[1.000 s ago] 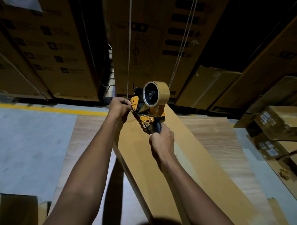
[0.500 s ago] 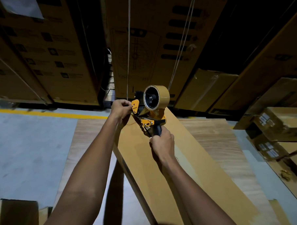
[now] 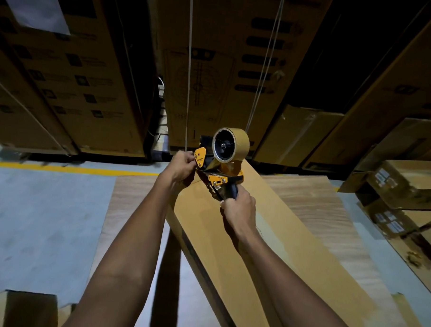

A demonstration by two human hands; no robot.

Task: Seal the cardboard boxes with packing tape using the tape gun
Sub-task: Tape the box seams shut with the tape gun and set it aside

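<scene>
Two hands work a yellow-and-black tape gun (image 3: 219, 174) at the far end of a long, narrow cardboard box (image 3: 267, 252) lying on a wood-grain board (image 3: 313, 207) on a warehouse floor. The right hand (image 3: 239, 209) is curled firmly around the gun's dark handle, tilting its roll of tan packing tape (image 3: 231, 145) up and away from the person, while the left hand (image 3: 182, 165) pinches at the yellow front plate, its fingers bent at the mouth where the tape's free end would come out; whether that end is actually caught cannot be told from this angle. The step in hand looks like starting the strip at the box's far edge. Doing it well likely means drawing out enough tape to lap over the end, pressing it flat with the left fingers, then pulling the gun straight back along the seam with steady downward pressure so the strip lies without wrinkles. Tall printed cartons (image 3: 72, 83) line the wall beyond a yellow floor line (image 3: 61, 168), and smaller labelled boxes (image 3: 406, 181) sit to the right.
</scene>
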